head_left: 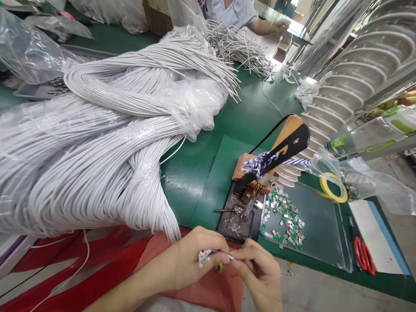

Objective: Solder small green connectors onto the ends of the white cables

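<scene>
My left hand [208, 245] is closed around a small bunch of cables, and their cut white ends [204, 258] show at its palm side. Between the two hands a white cable end [231, 257] sticks out past the left fingertips. My right hand [260, 268] pinches at this cable end with thumb and forefinger. A small yellow and black piece [219, 268] shows under the left fingers; I cannot make out what it is. Just beyond the hands lies a dark tray [235, 225] with metal bits and a soldering tip area.
Large bundles of white cable [107, 173] cover the left of the green bench [191, 173]. Small USB-type connectors [284, 216] lie right of the tray. A ribbed duct [351, 86], yellow tape [333, 187] and red-handled scissors [364, 255] are at right. A co-worker [230, 15] sits opposite.
</scene>
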Demonstrator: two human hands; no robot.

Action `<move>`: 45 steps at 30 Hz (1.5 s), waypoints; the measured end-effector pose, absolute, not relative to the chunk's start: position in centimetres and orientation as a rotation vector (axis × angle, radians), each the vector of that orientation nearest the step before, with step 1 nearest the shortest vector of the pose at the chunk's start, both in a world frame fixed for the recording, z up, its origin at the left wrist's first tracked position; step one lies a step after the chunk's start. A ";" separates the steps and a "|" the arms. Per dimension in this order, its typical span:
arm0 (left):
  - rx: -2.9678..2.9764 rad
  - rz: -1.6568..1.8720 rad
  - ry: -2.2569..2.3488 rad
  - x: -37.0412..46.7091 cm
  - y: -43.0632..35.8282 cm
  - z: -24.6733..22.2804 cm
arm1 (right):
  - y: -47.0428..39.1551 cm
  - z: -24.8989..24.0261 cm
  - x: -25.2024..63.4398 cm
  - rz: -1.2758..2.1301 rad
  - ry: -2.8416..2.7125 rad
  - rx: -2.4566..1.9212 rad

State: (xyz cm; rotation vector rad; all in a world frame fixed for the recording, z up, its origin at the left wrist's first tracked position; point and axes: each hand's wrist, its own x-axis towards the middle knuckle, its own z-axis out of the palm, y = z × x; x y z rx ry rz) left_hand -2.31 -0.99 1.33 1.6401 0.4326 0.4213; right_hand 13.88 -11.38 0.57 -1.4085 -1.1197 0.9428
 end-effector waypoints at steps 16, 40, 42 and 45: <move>1.502 0.355 0.531 -1.2 1.2 0.4 | -10.2 0.4 14.4 0.883 -1.190 -1.547; 1.509 0.503 0.510 -0.8 1.2 0.6 | -10.4 -0.3 22.0 0.336 -1.037 -2.312; 1.510 0.524 0.518 -0.7 1.1 0.5 | -10.8 0.0 21.6 0.382 -0.893 -2.231; 1.508 0.571 0.533 -0.5 0.9 0.6 | -11.1 0.4 19.9 0.501 -0.794 -1.951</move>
